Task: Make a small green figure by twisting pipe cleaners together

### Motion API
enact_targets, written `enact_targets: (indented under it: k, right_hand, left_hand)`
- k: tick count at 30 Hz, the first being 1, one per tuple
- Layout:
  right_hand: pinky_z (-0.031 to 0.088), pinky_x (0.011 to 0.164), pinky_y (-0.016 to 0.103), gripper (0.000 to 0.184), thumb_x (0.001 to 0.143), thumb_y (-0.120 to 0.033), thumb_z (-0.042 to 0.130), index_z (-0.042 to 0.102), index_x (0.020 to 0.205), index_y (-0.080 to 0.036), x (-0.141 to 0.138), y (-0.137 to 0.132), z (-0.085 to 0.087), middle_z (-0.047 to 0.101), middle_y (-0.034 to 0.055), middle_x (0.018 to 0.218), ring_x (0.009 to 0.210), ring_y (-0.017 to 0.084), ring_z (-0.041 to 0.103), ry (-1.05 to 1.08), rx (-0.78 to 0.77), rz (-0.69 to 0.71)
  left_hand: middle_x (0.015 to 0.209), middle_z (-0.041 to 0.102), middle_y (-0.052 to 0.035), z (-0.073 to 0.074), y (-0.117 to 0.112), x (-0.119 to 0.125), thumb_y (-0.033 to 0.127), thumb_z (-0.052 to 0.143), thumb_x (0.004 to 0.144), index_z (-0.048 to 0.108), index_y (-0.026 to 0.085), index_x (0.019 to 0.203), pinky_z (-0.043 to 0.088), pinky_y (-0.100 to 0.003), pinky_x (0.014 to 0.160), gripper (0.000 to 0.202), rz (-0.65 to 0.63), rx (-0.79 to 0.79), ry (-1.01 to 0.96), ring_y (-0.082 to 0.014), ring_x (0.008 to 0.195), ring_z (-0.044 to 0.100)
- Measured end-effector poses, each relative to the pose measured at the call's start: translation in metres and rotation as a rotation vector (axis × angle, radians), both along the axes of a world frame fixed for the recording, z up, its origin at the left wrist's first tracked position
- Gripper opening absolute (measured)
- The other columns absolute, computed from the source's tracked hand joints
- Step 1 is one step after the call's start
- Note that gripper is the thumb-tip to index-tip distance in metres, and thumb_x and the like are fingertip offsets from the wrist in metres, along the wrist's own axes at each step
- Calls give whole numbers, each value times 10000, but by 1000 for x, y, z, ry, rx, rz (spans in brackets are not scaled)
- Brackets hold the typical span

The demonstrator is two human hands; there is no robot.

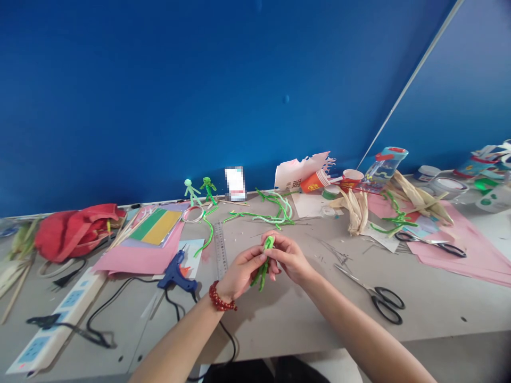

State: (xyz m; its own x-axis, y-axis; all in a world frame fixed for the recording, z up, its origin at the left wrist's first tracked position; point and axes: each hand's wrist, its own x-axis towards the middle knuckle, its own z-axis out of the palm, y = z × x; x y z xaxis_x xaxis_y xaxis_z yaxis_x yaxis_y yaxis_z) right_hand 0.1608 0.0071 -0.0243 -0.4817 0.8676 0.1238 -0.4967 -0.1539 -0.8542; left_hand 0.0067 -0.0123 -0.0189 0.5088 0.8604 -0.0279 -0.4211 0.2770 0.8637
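Both hands meet over the middle of the table around a small green figure of twisted pipe cleaners [263, 268]. My left hand [244, 268], with a red bead bracelet on its wrist, pinches the figure from the left. From the other side, the fingers of my right hand [290, 256] close on its upper end. Two green legs hang below the fingers; part of the figure is hidden by them. Behind my hands lie loose green pipe cleaners [275, 209]. Two finished-looking green figures [207, 189] stand against the blue wall.
A blue glue gun [178, 274] with its cable and a white power strip [59, 319] lie left. Black-handled scissors [385, 303] are at right, near loose wires. A clear ruler [220, 249], pink paper [139, 255], paper cups [315, 182] and dried husks [355, 210] surround the work spot.
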Motion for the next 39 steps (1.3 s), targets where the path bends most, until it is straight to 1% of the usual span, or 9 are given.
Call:
enact_targets:
  k: [5, 8, 12, 16, 23, 25, 30, 36, 39]
  right_hand:
    - [371, 379, 183, 142, 806, -263, 721, 629, 857, -168, 3, 1, 4, 543, 18, 1010, 478, 88, 648, -46, 49, 23]
    - [417, 416, 192, 147, 809, -267, 724, 630, 868, -170, 2, 0, 3, 561, 28, 1021, 499, 78, 631, -29, 71, 12]
    - [519, 507, 244, 138, 813, -266, 723, 644, 891, -185, -2, 0, 0, 578, 33, 1004, 552, 79, 590, 3, 112, -50]
    - [538, 548, 263, 94, 831, -262, 702, 676, 874, -182, -4, 0, -1, 563, 37, 1024, 583, 85, 597, -14, 182, -101]
    - [556, 588, 294, 110, 824, -280, 709, 658, 849, -186, -5, 2, -3, 577, 32, 1014, 621, 119, 639, 5, 176, -134]
    - [554, 596, 296, 115, 817, -282, 715, 660, 848, -186, -6, 2, -4, 579, 33, 1007, 629, 120, 637, 10, 178, -146]
    - [524, 573, 280, 124, 804, -288, 725, 665, 851, -190, -9, 2, -4, 580, 21, 955, 605, 110, 614, 7, 161, -164]
    - [517, 636, 305, 201, 836, -310, 693, 646, 1007, -215, -10, 1, -7, 633, -1, 785, 623, 132, 603, -20, 163, -177]
    - [519, 715, 321, 241, 834, -349, 684, 650, 1031, -215, -11, 3, -12, 674, 26, 865, 719, 153, 630, -91, 166, -242]
  left_hand:
    - [700, 663, -38, -2, 1, -3, 314, 676, 842, 675, 112, 876, 479, -274, 625, 204, 4, -4, 46, -129, 600, 618]
    - [654, 657, -29, 2, 0, -1, 321, 718, 804, 679, 119, 797, 487, -286, 654, 206, 72, -28, 50, -124, 573, 603]
    - [650, 656, -38, 10, 0, 2, 325, 761, 752, 688, 124, 754, 465, -262, 597, 214, 164, -36, 66, -141, 605, 605]
    - [660, 651, -33, 11, 1, 2, 333, 777, 724, 694, 132, 724, 451, -254, 602, 217, 228, -6, 101, -128, 599, 585]
    - [617, 555, -11, 9, 0, 1, 442, 660, 817, 685, 142, 739, 415, -255, 589, 311, 300, 228, 337, -124, 596, 494]
    - [632, 552, -12, 9, 0, 1, 453, 641, 828, 680, 147, 753, 421, -256, 603, 317, 312, 267, 362, -129, 610, 492]
    - [661, 579, -23, 4, 1, 2, 432, 643, 829, 654, 157, 731, 429, -250, 618, 292, 337, 231, 343, -136, 633, 519]
    - [657, 597, -9, -2, 4, 0, 381, 662, 821, 676, 159, 783, 438, -239, 629, 225, 393, 154, 213, -123, 626, 540]
    - [682, 606, -7, -3, 8, -2, 379, 682, 805, 664, 157, 747, 449, -230, 643, 230, 482, 117, 154, -116, 645, 559]
